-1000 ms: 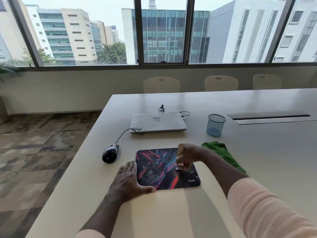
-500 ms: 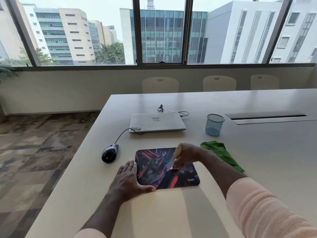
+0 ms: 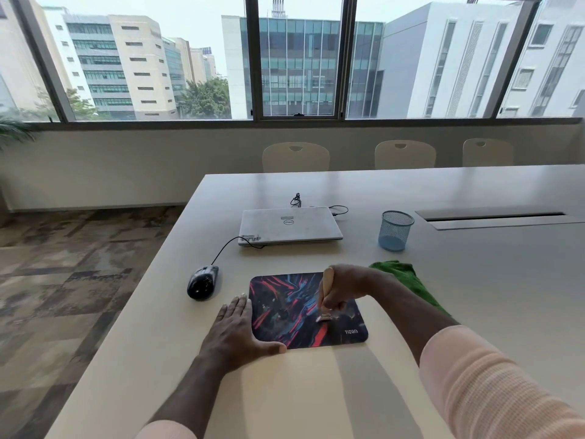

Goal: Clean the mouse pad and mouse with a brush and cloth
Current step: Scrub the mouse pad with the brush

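The right hand (image 3: pixel 343 288) is gripping the wooden-handled small brush (image 3: pixel 326 294), bristles touching the thin, floppy, dark red-and-blue patterned mouse pad (image 3: pixel 285 307), which is probably sliding easily, so the left hand (image 3: pixel 235 332) is lying flat, fingers spread, pinning its near-left corner.

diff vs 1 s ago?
Right hand swept the brush a little across the pad, bristles down again after tipping up mid-stroke. Same grip. Left hand still flat on the pad's left edge; mouse, cloth unmoved.
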